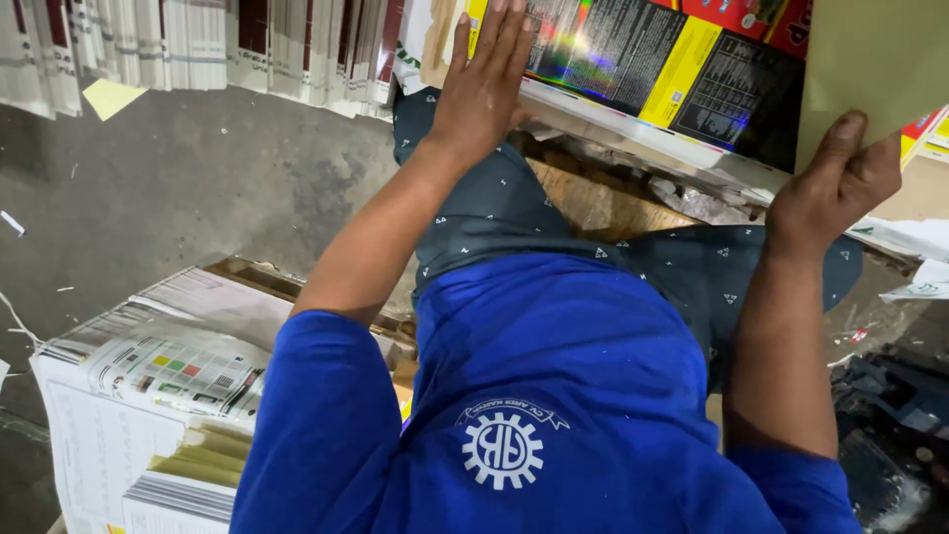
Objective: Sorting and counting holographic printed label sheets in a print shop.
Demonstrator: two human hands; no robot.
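Glossy printed card sheets [643,69] lie stacked ahead under the flat, open-fingered left hand [484,84], while the right hand [835,183] pinches 1 olive sheet [875,59], which could slip or crease.

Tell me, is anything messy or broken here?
Yes. Small white paper scraps lie scattered on the grey concrete floor, and torn, crumpled paper bits sit under the glossy printed cardboard sheets that the left hand presses.
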